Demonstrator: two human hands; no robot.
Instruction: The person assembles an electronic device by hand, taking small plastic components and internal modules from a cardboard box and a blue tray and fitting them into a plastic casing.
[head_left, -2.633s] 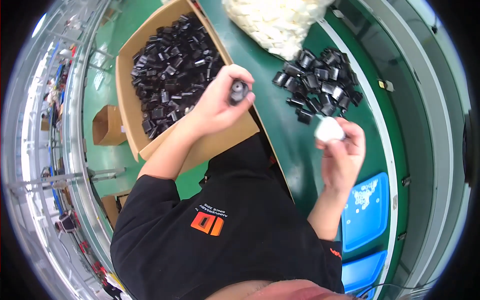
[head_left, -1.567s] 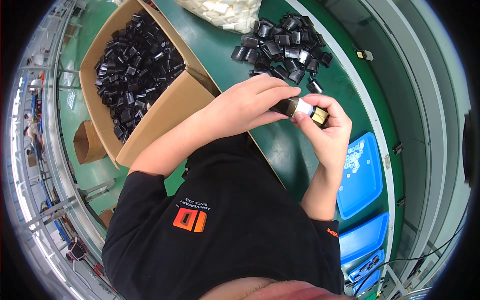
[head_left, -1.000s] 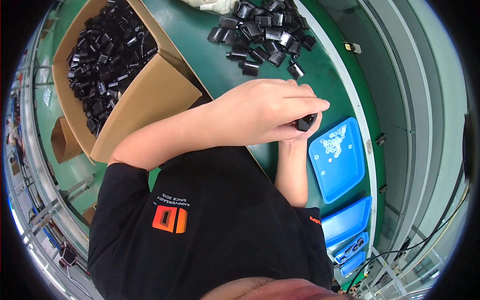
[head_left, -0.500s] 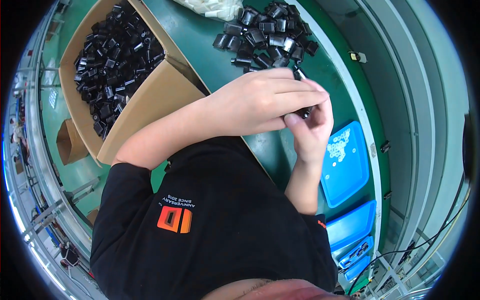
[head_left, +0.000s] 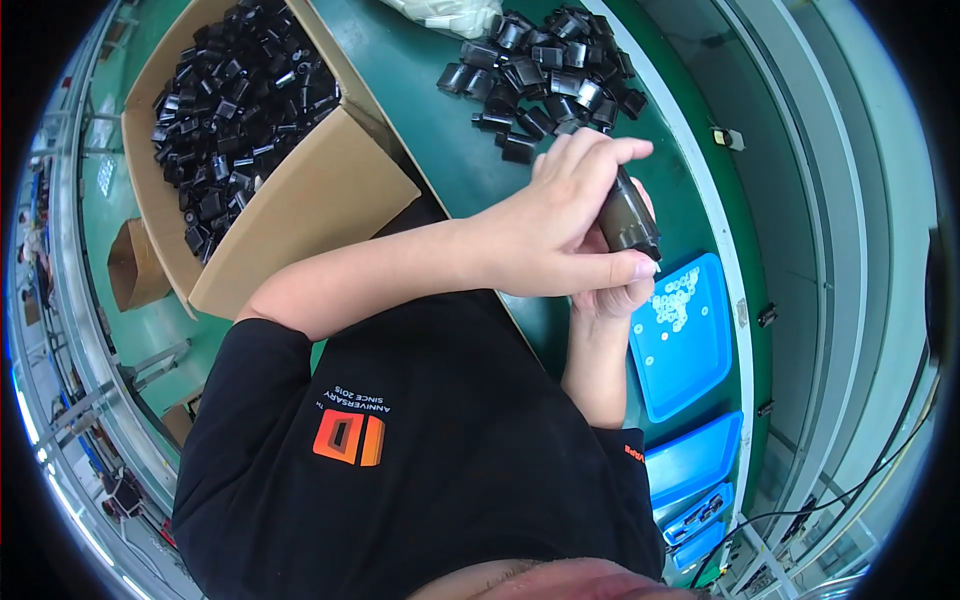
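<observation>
My left hand [head_left: 562,205] and my right hand [head_left: 612,300] come together over the green table around a dark, see-through plastic shell [head_left: 626,216]. Its body shows between the left fingers and the left thumb, which presses near the shell's lower end. The right hand closes on the shell from behind and below, most of its fingers covered by the left hand. Something small and pale sits at the left thumb's tip, too small to name. Just beyond the hands lies a pile of similar black plastic shells [head_left: 545,75].
A cardboard box [head_left: 300,215] full of black shells stands at left. To the right, a blue tray [head_left: 685,370] holds small whitish rings [head_left: 677,303]. Nearer lie another blue tray [head_left: 695,460] and smaller blue trays. A pale plastic bag [head_left: 450,14] rests at the far edge.
The left hand has opened up from around the shell, its fingers lifting, so the shell's body now shows. The right hand has moved slightly nearer and lower. My view has shifted a little.
</observation>
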